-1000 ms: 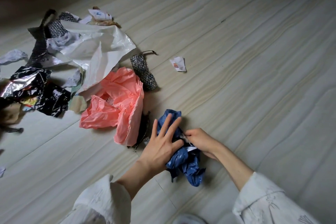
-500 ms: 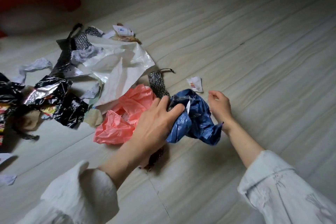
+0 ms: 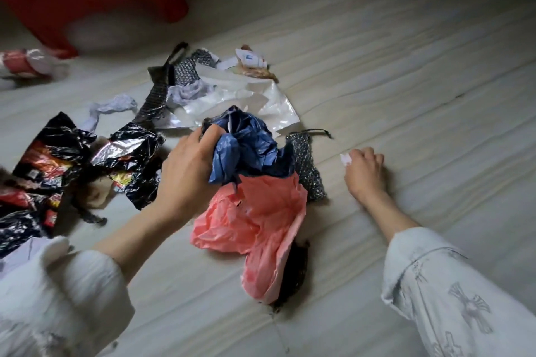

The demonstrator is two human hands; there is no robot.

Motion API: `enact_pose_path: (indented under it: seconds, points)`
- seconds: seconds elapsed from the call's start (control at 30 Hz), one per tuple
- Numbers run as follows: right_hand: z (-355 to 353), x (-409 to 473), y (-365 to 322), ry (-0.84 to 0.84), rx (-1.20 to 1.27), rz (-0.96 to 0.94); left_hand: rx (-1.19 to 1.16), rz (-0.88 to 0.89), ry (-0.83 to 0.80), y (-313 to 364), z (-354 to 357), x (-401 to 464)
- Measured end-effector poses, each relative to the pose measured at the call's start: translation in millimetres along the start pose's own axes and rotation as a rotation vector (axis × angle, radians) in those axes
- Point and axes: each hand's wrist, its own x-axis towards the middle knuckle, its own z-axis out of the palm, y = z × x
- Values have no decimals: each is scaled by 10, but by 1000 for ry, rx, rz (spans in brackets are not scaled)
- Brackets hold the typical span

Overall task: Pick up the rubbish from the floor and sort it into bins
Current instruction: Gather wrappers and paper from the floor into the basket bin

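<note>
Left hand (image 3: pixel 185 171), centre of the frame: fingers curled round the crumpled blue plastic bag (image 3: pixel 246 151), gripping its left edge; the bag is bunched above the pink plastic bag (image 3: pixel 261 220), which lies spread on the pale wood-grain floor (image 3: pixel 420 95) just below centre. Right hand (image 3: pixel 364 169), centre right: fingers curled down with the fingertips on the floor, pinching a small white paper scrap (image 3: pixel 345 159) whose edge shows at the thumb side. Between the two hands: a dark mesh pouch (image 3: pixel 306 165) with a drawstring, partly overlapped by the blue and pink bags. Above the blue bag: a white plastic bag (image 3: pixel 255 104), flattened, with a second mesh piece (image 3: pixel 162 90) and a small printed packet (image 3: pixel 249 59) near its upper edge. Left of the frame: torn black and red foil wrappers (image 3: pixel 58 165) and a twisted strip of white paper (image 3: pixel 113 106). Upper left: a red plastic stool (image 3: pixel 95 0), with a blurred red-and-white object (image 3: pixel 26 62) beside it. Both forearms wear pale sleeves.
</note>
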Motion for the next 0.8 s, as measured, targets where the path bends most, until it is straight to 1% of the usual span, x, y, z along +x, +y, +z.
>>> enact_pose_path:
  seconds: [0.07, 0.17, 0.27, 0.37, 0.43, 0.5, 0.53, 0.6, 0.67, 0.73, 0.8]
  points:
    - [5, -48, -114, 22, 39, -15, -38, -56, 20, -74, -29, -35]
    - [34, -172, -249, 25, 39, -37, -53, -82, 20, -224, -92, -82]
    - [-41, -288, -370, -29, 218, 45, -63, -122, 24, -302, -186, -84]
    - [-219, -455, -573, 57, 400, 94, -47, -99, 22, -341, -306, -78]
    - [-342, -668, -742, 105, 461, 96, -46, -95, 25, -373, -414, -108]
    - [-389, -917, -882, 111, 496, 61, -83, -127, 42, -423, -495, -169]
    - [-387, -1052, -956, 95, 495, 13, -120, -163, 62, -450, -536, -224]
    - [-282, -1247, -1065, 51, 443, -149, -206, -243, 106, -502, -578, -353]
    - [-102, -1347, -1163, -18, 288, -306, -269, -313, 142, -572, -592, -532]
    - [44, -1394, -1247, -163, 159, -327, -318, -369, 166, -643, -568, -707]
    - [147, -1448, -1338, -253, 82, -308, -347, -417, 171, -744, -521, -865]
